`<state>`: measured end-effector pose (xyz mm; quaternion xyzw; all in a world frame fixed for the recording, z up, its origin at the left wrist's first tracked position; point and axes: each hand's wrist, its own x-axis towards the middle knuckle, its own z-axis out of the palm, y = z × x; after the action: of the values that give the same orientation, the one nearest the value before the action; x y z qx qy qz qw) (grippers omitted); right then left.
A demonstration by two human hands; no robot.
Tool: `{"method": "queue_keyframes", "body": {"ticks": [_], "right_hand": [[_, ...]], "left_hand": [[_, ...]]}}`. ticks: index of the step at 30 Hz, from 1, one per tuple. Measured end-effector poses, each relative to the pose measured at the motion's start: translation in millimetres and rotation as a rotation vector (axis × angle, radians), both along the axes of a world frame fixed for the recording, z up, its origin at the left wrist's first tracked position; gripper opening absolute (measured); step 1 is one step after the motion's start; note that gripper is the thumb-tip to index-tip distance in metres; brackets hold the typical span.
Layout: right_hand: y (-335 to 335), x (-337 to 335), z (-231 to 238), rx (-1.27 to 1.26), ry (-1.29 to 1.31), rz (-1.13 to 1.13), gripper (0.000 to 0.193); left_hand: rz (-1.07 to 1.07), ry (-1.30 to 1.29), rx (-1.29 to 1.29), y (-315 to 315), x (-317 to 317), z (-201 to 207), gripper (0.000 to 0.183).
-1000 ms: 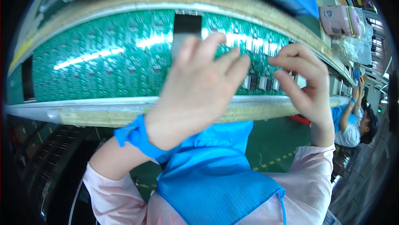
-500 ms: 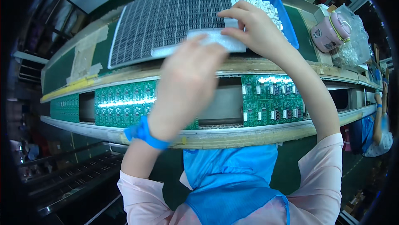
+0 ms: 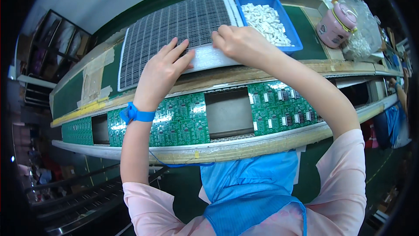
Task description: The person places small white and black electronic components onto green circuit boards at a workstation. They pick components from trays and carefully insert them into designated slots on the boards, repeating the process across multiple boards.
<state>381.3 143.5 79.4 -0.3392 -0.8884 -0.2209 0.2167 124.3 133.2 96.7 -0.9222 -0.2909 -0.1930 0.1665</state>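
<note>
Both hands sit on a whitish flat strip (image 3: 209, 58) at the near edge of the dark grid tray (image 3: 174, 31) on the desk (image 3: 279, 68). Left hand (image 3: 162, 72): fingers spread, laid flat, tips on the strip's left end, palm nearer the person. Right hand (image 3: 238, 44): fingers curled, pressing the strip's right end; pinch or not, can't tell. Strip runs betw. the two hands. Blue bin (image 3: 288, 22) w/ small white parts just right of the right hand. Green circuit boards (image 3: 183, 120) lie below on the conveyor. Blue wrist strap (image 3: 136, 114) on left wrist.
</note>
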Motion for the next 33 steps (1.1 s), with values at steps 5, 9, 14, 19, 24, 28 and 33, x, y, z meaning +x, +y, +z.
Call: {"method": "queue_keyframes", "body": {"ticks": [5,9,14,19,24,28,33], "right_hand": [[-0.1,-7.2,-9.5,0.169,0.121,0.033,0.007],[-2.1,-4.1,-11.6,0.111,0.126,-0.008,0.011],[-0.9,-3.6,-14.1,0.099,0.242,0.019,0.01],[1.6,-3.9,-14.2,0.023,0.347,0.052,0.013],[4.4,2.1,-9.7,-0.062,0.586,0.069,0.011],[-6.4,11.5,1.2,-0.2,0.686,0.078,0.013],[-34.4,25.8,13.8,-0.601,0.933,0.099,0.012]], "left_hand": [[-0.066,0.013,0.134,1.0,-1.4,-5.3,0.023],[-0.084,-0.04,0.184,-0.5,3.0,-9.2,0.023],[-0.087,-0.123,0.181,-1.8,4.4,-9.5,0.023],[-0.036,-0.329,0.039,-2.7,3.8,-11.7,0.025],[-0.093,-0.324,0.045,-3.7,15.2,-7.7,0.025],[-0.087,-0.297,0.033,-6.3,16.7,-6.0,0.023],[-0.07,-0.486,-0.141,-21.3,29.3,-0.5,0.021]]}}
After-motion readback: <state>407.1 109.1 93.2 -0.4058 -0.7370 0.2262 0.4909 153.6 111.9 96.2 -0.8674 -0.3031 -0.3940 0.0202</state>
